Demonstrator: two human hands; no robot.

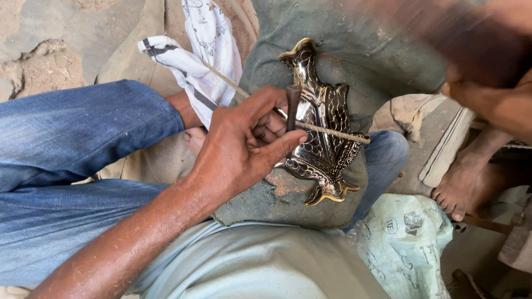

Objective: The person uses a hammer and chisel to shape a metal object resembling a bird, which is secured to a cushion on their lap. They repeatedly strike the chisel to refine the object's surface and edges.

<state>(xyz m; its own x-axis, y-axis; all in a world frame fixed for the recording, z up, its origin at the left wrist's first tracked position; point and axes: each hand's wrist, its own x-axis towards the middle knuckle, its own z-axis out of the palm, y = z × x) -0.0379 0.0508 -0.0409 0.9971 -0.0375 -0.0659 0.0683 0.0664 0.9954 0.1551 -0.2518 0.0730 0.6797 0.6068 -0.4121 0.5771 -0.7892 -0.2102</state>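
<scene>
Shiny black-and-gold metal fish-shaped piece point(324, 130), engraved all over with fine scale lines, gold showing at tail and fin edges. Lay on a grey-green padded cushion point(354, 50) across the lap, between blue-denim knees. Tied down by a thin tan cord point(332, 131) crossing its middle. Left hand point(244, 144) pinched a short dark metal punch point(292, 105) between thumb and fingers, tip upright on the fish. Right hand point(487, 83) raised at upper right, blurred; grip impossible to tell. White patterned cloth point(208, 50) behind the cushion.

Blue jeans point(66, 166), pale grey shirt point(260, 266), bare forearms, bare feet.
</scene>
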